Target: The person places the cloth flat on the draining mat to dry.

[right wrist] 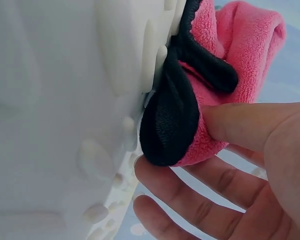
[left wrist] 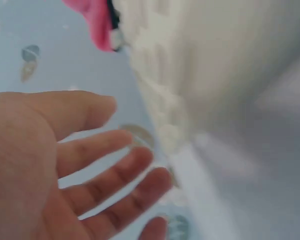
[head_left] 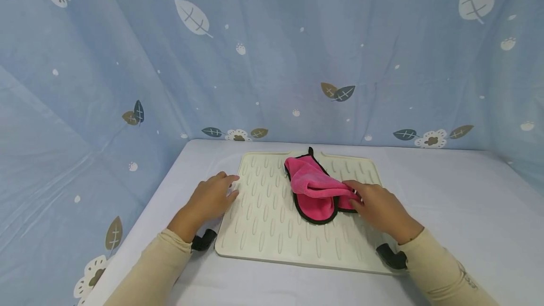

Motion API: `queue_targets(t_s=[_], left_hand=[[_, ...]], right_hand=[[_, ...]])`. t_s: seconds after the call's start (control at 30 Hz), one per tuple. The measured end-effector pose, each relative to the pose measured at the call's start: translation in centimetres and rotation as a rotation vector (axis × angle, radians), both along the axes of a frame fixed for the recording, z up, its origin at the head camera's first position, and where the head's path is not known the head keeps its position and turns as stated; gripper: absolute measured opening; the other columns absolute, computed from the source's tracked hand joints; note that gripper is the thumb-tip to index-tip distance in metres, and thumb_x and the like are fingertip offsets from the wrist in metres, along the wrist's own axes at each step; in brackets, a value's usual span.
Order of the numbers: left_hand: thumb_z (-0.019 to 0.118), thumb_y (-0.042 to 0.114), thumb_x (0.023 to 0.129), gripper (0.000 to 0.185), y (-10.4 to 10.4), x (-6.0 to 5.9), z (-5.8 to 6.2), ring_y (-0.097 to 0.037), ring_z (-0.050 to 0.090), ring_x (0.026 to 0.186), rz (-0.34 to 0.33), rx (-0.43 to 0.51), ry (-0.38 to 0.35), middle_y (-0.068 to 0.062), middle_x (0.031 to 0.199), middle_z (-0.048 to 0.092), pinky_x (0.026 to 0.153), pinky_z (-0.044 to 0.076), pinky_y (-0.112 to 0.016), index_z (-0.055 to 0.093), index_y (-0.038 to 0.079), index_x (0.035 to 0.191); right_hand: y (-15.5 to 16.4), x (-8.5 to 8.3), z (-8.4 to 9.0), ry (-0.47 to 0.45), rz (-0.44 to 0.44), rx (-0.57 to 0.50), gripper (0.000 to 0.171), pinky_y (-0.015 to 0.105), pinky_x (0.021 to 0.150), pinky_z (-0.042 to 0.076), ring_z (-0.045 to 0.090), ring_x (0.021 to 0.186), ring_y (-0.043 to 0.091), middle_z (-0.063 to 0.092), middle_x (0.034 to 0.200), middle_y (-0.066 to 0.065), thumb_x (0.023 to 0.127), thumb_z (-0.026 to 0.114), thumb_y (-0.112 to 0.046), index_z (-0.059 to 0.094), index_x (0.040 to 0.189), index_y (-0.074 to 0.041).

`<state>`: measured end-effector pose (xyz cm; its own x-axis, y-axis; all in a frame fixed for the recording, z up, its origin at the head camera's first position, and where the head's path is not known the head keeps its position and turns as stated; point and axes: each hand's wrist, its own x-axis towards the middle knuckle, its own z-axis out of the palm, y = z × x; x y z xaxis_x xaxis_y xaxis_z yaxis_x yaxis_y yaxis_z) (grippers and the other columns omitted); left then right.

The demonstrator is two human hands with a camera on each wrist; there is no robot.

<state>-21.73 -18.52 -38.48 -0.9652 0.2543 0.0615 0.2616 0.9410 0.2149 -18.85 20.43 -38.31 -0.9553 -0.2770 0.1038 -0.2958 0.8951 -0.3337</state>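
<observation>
A pink cloth [head_left: 313,187] with black trim lies folded on a cream ribbed mat [head_left: 267,225] in the middle of the table. My right hand [head_left: 361,198] is at the cloth's right edge. In the right wrist view the thumb [right wrist: 240,122] presses on the pink cloth [right wrist: 240,55] near its black corner, with the fingers underneath, pinching it against the mat [right wrist: 65,100]. My left hand [head_left: 221,190] rests at the mat's left edge, holding nothing. In the left wrist view the left hand [left wrist: 90,165] has spread fingers beside the mat [left wrist: 215,60], and a bit of pink cloth [left wrist: 92,20] shows at the top.
The mat lies on a white-covered table [head_left: 459,202]. A blue leaf-print fabric backdrop [head_left: 272,60] closes off the back and both sides. Black wrist mounts [head_left: 204,240] sit on each sleeve.
</observation>
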Motion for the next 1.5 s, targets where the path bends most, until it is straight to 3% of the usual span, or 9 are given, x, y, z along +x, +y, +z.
queue_targets(t_s=[0.13, 0.27, 0.43, 0.77, 0.97, 1.07, 1.33, 1.5], left_hand=[[0.069, 0.029, 0.094, 0.039, 2.0, 1.3, 1.4, -0.021, 0.066, 0.097, -0.074, 0.026, 0.142, -0.004, 0.108, 0.067, 0.080, 0.050, -0.047, 0.065, 0.016, 0.132], [0.072, 0.029, 0.092, 0.036, 4.1, 2.8, 2.6, -0.021, 0.067, 0.096, -0.193, 0.031, 0.270, -0.002, 0.107, 0.069, 0.078, 0.050, -0.045, 0.068, 0.018, 0.127], [0.074, 0.029, 0.091, 0.036, 6.6, 3.9, 3.3, -0.019, 0.067, 0.097, -0.318, 0.016, 0.352, 0.000, 0.108, 0.069, 0.078, 0.051, -0.041, 0.068, 0.020, 0.125], [0.073, 0.033, 0.091, 0.043, 10.8, 4.0, 3.2, -0.019, 0.064, 0.115, -0.444, -0.019, 0.360, -0.001, 0.125, 0.064, 0.087, 0.054, -0.044, 0.063, 0.020, 0.131], [0.075, 0.032, 0.090, 0.041, 12.6, 4.2, 2.4, -0.017, 0.065, 0.109, -0.480, -0.044, 0.361, 0.000, 0.122, 0.064, 0.085, 0.054, -0.041, 0.063, 0.023, 0.128], [0.076, 0.029, 0.088, 0.037, 13.0, 4.2, 1.8, -0.015, 0.065, 0.106, -0.496, -0.049, 0.373, 0.000, 0.119, 0.063, 0.079, 0.053, -0.038, 0.065, 0.022, 0.123], [0.076, 0.032, 0.089, 0.037, 13.4, 4.1, 0.4, -0.019, 0.061, 0.117, -0.504, -0.136, 0.263, -0.001, 0.129, 0.059, 0.086, 0.054, -0.043, 0.068, 0.027, 0.125], [0.075, 0.033, 0.090, 0.033, 13.4, 4.2, 0.1, -0.020, 0.059, 0.119, -0.510, -0.171, 0.252, -0.001, 0.132, 0.058, 0.085, 0.053, -0.042, 0.071, 0.031, 0.123]], right_hand=[[0.1, -0.1, 0.0, -0.002, -0.002, 0.002, 0.049, 0.027, 0.051, 0.039, 0.047, 0.063, 0.014, 0.053, 0.071, -0.001, 0.088, 0.074, -0.009, 0.059, 0.135, -0.005], [0.1, -0.1, 0.0, -0.012, -0.003, -0.003, 0.048, 0.027, 0.051, 0.039, 0.046, 0.062, 0.014, 0.052, 0.069, -0.001, 0.089, 0.073, -0.008, 0.059, 0.134, -0.005], [0.0, -0.1, 0.0, -0.014, -0.006, -0.002, 0.047, 0.027, 0.051, 0.039, 0.046, 0.062, 0.014, 0.052, 0.069, -0.001, 0.089, 0.073, -0.009, 0.059, 0.135, -0.005], [0.0, 0.1, 0.0, 0.016, 0.006, 0.000, 0.046, 0.028, 0.052, 0.038, 0.046, 0.062, 0.014, 0.051, 0.068, -0.002, 0.089, 0.073, -0.008, 0.060, 0.133, -0.006], [0.1, 0.0, 0.1, 0.014, 0.005, 0.004, 0.046, 0.028, 0.052, 0.038, 0.045, 0.062, 0.014, 0.051, 0.068, -0.002, 0.089, 0.073, -0.009, 0.060, 0.133, -0.005], [0.0, 0.0, 0.1, 0.014, 0.012, 0.001, 0.046, 0.028, 0.052, 0.037, 0.045, 0.061, 0.013, 0.050, 0.067, -0.002, 0.089, 0.073, -0.009, 0.060, 0.133, -0.005], [0.0, 0.0, 0.0, 0.028, 0.016, 0.019, 0.047, 0.028, 0.054, 0.037, 0.045, 0.062, 0.013, 0.049, 0.066, -0.002, 0.089, 0.073, -0.010, 0.060, 0.133, -0.003], [0.0, 0.0, 0.0, 0.038, 0.018, 0.023, 0.046, 0.028, 0.053, 0.036, 0.044, 0.062, 0.013, 0.048, 0.064, -0.003, 0.089, 0.074, -0.010, 0.060, 0.133, -0.003]])
